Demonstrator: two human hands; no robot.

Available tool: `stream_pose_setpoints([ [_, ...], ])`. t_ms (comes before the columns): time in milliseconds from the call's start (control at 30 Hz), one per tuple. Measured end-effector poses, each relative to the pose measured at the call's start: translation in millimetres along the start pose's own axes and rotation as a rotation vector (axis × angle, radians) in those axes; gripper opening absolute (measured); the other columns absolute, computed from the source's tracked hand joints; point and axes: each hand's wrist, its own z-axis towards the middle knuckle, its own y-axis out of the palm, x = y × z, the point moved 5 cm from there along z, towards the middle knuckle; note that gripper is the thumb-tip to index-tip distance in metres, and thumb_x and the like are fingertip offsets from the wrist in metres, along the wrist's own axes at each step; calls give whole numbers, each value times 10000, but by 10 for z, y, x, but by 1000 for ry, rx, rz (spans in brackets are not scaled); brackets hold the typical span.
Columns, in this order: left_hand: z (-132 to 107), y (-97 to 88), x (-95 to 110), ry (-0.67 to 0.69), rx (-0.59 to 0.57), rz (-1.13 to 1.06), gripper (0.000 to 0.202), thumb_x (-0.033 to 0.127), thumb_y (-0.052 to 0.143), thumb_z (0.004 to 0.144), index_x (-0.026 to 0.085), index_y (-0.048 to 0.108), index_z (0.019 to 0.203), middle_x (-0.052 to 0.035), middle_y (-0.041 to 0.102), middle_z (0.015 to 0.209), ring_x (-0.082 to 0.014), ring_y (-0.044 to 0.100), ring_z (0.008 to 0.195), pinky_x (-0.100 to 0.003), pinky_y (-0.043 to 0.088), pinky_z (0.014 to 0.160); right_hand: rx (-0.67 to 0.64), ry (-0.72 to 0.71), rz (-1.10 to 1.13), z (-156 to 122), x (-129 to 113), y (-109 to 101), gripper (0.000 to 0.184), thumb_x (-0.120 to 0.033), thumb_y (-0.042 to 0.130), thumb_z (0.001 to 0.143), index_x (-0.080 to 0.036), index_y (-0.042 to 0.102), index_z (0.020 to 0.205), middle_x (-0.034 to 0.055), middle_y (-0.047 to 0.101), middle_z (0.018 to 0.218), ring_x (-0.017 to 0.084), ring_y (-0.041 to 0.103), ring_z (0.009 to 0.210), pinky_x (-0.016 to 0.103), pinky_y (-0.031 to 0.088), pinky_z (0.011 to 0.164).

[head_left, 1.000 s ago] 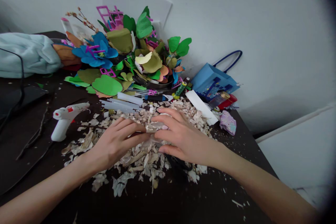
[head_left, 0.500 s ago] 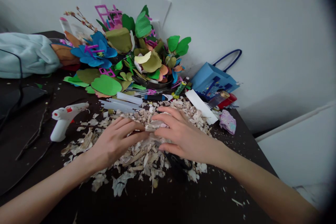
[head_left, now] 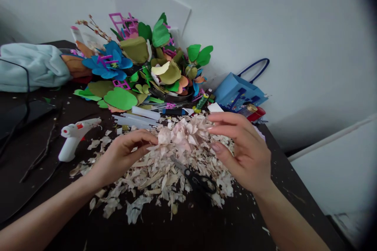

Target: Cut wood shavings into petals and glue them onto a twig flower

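A pale pink cluster of papery petals (head_left: 187, 135), like a handmade flower spray, is raised just over a heap of cream and brown scraps (head_left: 165, 176). My left hand (head_left: 125, 155) pinches the cluster's left end between thumb and fingers. At its right end, my right hand (head_left: 246, 151) is open, thumb and fingers apart; whether a fingertip touches the petals I cannot tell. Black-handled scissors (head_left: 197, 178) lie on the scraps below the cluster, blades pointing up and left.
A white glue gun (head_left: 73, 137) stands at the left near thin twigs (head_left: 44, 149). Translucent glue sticks (head_left: 138, 117) lie behind the heap. Farther back are colourful craft flowers (head_left: 141, 62), a pale blue cloth (head_left: 32, 66), a blue bag (head_left: 235, 90) and a green thread spool (head_left: 202, 102).
My right hand has moved right and opened, away from my left. The pale pink cluster, mostly covered by my hands before, now shows, as do the scissors.
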Motion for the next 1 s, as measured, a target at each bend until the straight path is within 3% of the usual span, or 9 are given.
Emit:
stream_pose_setpoints([
  [133, -7, -8, -163, -117, 38, -115, 135, 238, 586, 891, 182, 657, 991, -78, 717, 962, -168, 679, 807, -256, 555, 653, 106, 39, 83, -146, 20, 21, 278, -103, 581, 857, -262, 645, 1076, 73, 632, 1130, 268, 606, 1090, 478, 527, 908],
  [300, -6, 18, -251, -189, 50, -210, 153, 273, 634, 863, 183, 673, 981, -73, 725, 964, -163, 669, 776, -249, 540, 633, 39, 33, 113, -129, 36, 128, 223, -92, 575, 869, -231, 646, 1028, 71, 646, 1081, 250, 597, 1098, 470, 505, 948],
  [433, -17, 31, -236, -167, 59, -151, 138, 254, 632, 856, 183, 674, 967, -64, 722, 968, -161, 668, 789, -244, 535, 647, -26, 2, 58, 23, 4, 168, 161, -144, 575, 901, -221, 633, 1030, 73, 653, 1072, 239, 589, 1101, 451, 485, 968],
  [567, -29, 51, -150, -105, 12, 1, 133, 233, 588, 881, 197, 671, 979, -47, 710, 939, -164, 667, 818, -261, 533, 693, -203, -17, -14, 239, -1, 301, 142, -224, 563, 934, -211, 614, 1066, 79, 655, 1101, 241, 561, 1107, 444, 457, 971],
  [833, -28, 68, 70, 13, -39, 159, 168, 170, 526, 915, 211, 679, 971, -44, 705, 941, -164, 662, 857, -270, 524, 747, -758, 169, 61, 500, 176, 689, 183, -305, 626, 890, -169, 652, 1010, 82, 688, 1037, 235, 564, 1027, 350, 458, 807],
  [1000, -33, 97, 88, 37, -69, 176, 187, 151, 514, 917, 214, 685, 964, -36, 710, 939, -158, 666, 861, -262, 518, 763, -923, 199, 150, 571, 145, 783, 111, -249, 661, 847, -151, 663, 898, 66, 713, 944, 193, 606, 922, 312, 446, 778],
])
